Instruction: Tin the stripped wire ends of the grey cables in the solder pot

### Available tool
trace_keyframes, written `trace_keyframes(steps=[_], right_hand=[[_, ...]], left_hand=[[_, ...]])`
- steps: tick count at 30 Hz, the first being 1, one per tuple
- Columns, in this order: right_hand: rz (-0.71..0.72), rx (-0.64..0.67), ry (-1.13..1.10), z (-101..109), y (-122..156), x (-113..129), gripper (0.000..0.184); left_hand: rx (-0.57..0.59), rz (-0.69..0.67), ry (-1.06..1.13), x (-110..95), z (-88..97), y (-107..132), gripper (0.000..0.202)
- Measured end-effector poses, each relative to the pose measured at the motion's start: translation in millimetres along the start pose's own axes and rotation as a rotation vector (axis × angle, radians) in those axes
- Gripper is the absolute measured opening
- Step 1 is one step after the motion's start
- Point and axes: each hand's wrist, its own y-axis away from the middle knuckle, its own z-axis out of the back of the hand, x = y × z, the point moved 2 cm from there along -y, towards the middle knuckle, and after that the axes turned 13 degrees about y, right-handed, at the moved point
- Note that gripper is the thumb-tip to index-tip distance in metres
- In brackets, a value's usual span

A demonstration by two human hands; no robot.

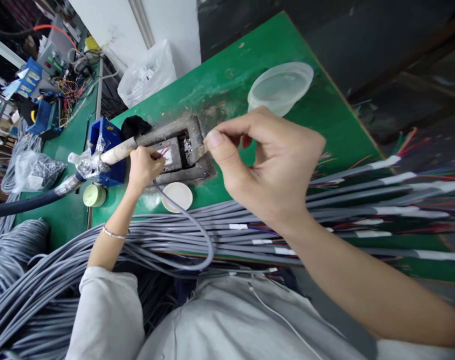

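My left hand is closed around the end of a grey cable, whose thin coloured wires stick out past the fingers. Those wires are over a grimy, grey-rimmed pot set in the green bench, with shiny metal bits in its dark opening. Nearer the camera, my right hand pinches thumb against forefinger. A thin, flat greyish piece runs from this pinch down to the pot's opening; its exact kind is unclear.
Many grey cables lie along the bench's near edge. A clear plastic tub stands behind my right hand. A white round lid, a pale green tub, a blue bin and a taped hose pipe are around the pot.
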Motion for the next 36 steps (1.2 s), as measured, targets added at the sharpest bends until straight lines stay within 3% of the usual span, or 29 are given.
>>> trace_keyframes(steps=[6,10,15,21,24,29,36], right_hand=[[-0.003,0.035,-0.009,-7.5,3.9,-0.7,0.017],[-0.006,0.059,-0.058,-13.1,8.1,-1.7,0.017],[0.016,0.188,-0.213,-16.1,10.5,2.3,0.012],[0.369,0.308,-0.133,-19.1,15.4,13.8,0.006],[0.43,0.344,-0.034,-24.8,20.2,13.4,0.012],[0.361,0.461,-0.098,-30.1,23.8,12.7,0.013],[0.008,0.541,-0.343,-26.5,17.6,10.2,0.009]], left_hand=[[-0.13,-0.053,0.626,-13.1,21.1,63.6,0.025],[-0.245,-0.077,0.856,-18.2,22.3,92.8,0.029],[-0.281,-0.056,0.975,-20.0,20.4,108.1,0.032],[-0.256,-0.06,0.984,-19.8,16.8,114.3,0.03],[-0.312,-0.055,0.974,-19.6,12.5,115.3,0.03],[-0.464,-0.049,1.016,-16.0,4.7,116.2,0.032],[-0.382,-0.053,1.03,-13.9,-1.1,121.3,0.03]])
